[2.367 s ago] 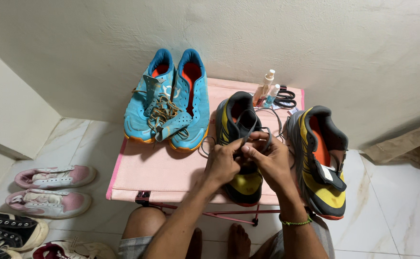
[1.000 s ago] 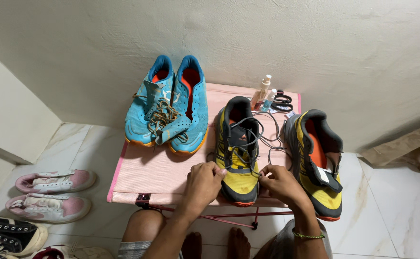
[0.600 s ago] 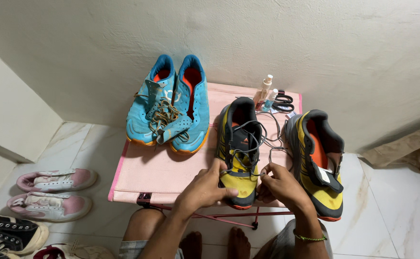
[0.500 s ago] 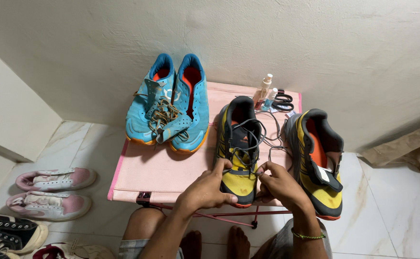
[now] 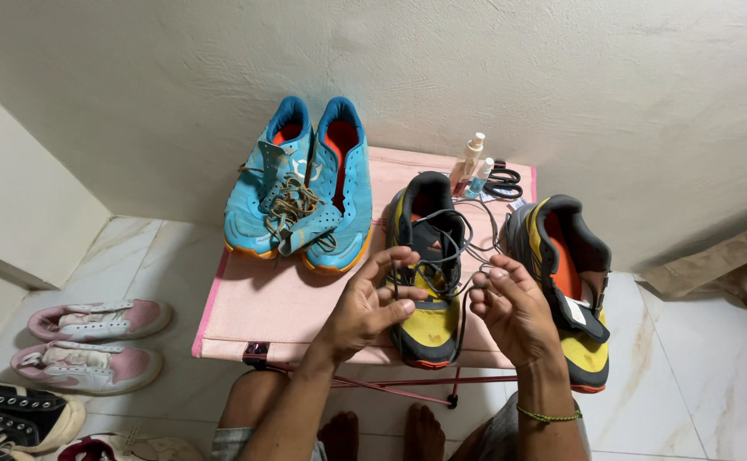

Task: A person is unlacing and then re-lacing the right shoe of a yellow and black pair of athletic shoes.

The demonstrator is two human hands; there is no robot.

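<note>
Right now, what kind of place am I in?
Probably a corner of a home, by the look of it: a white marble-tiled floor, rough plaster walls, and a small pink folding table with shoes on it, while pink and white sneakers lie beside it.

— What sort of place is this?

— A corner of a home. Plain textured wall (image 5: pixel 561 85), pale marble-look floor tiles (image 5: pixel 697 393), and a small pink folding table (image 5: pixel 288 299).

— What makes it homely?

— Everyday shoes: blue trainers (image 5: pixel 301 192) on the table, pink-and-white sneakers (image 5: pixel 92 341) on the floor.
</note>
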